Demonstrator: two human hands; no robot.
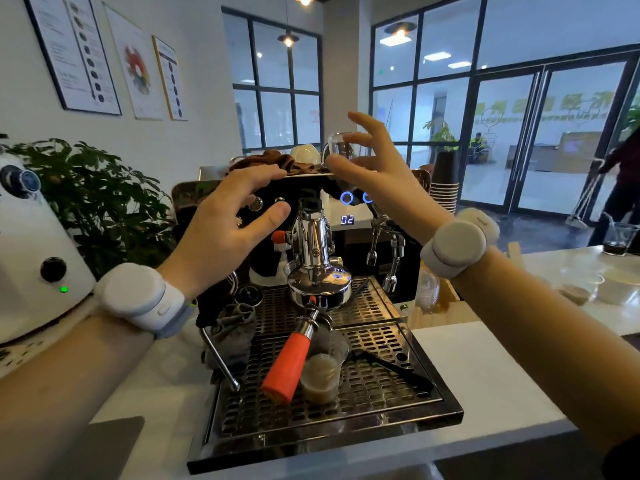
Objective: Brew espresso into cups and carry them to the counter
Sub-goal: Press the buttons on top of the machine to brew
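The espresso machine stands in front of me, its display reading 02. A portafilter with an orange handle is locked under the chrome group head. On the drip tray, a clear plastic cup holds pale brown liquid beside the handle. My left hand hovers, fingers spread, in front of the machine's upper left knobs. At the machine's top edge, my right hand has its fingers apart beside a clear glass cup. Whether they touch the glass I cannot tell.
A brown cloth and a white cup lie on top of the machine. A white grinder stands at left, with a plant behind it. A stack of paper cups, a steam wand and the white counter are at right. A person stands near the far right door.
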